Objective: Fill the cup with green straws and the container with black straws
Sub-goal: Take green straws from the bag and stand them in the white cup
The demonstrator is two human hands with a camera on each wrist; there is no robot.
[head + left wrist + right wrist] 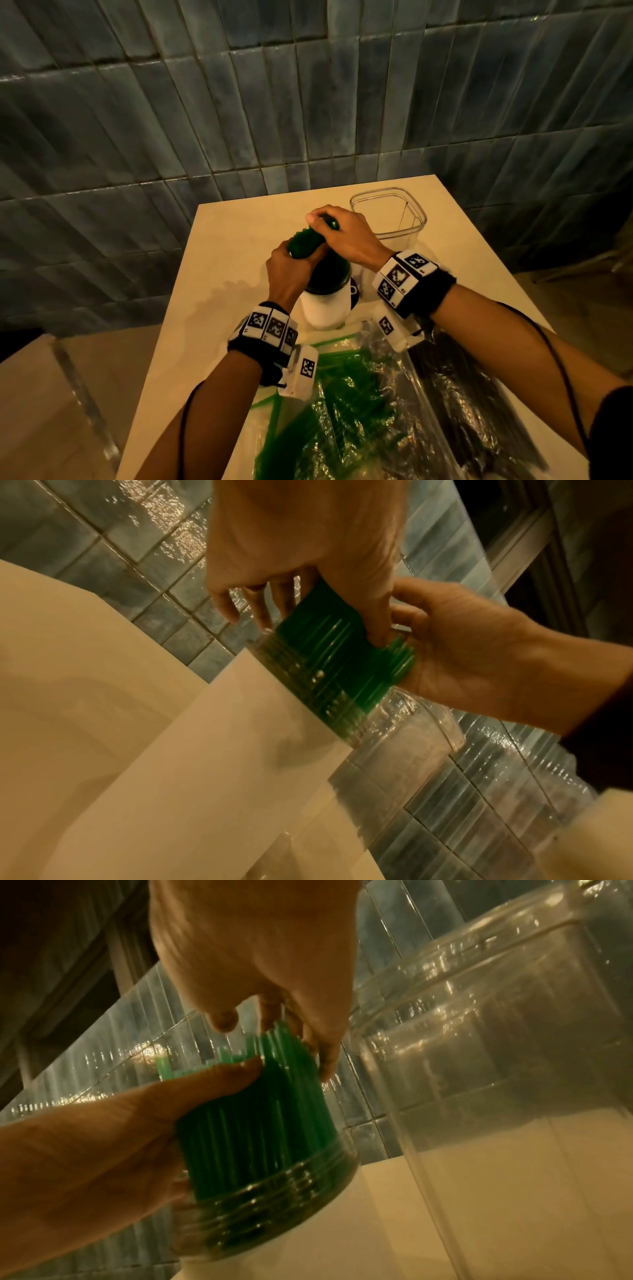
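A thick bundle of green straws (305, 245) stands tilted in a white cup (325, 308) with a clear rim, at the middle of the table. My left hand (294, 255) wraps the bundle just above the rim. My right hand (325, 222) curls over its upper end. In the right wrist view the green straws (257, 1110) sink into the cup's clear rim (274, 1204), with the left hand's thumb (219, 1074) across them. In the left wrist view the green straws (335, 656) sit between both hands. The clear square container (390, 212) stands empty behind the cup.
In front of the cup lie a plastic bag of loose green straws (342, 404) and, to its right, a bag of black straws (472, 394). The beige table (219, 260) stands against a tiled wall (239, 120), and its left edge drops to the floor.
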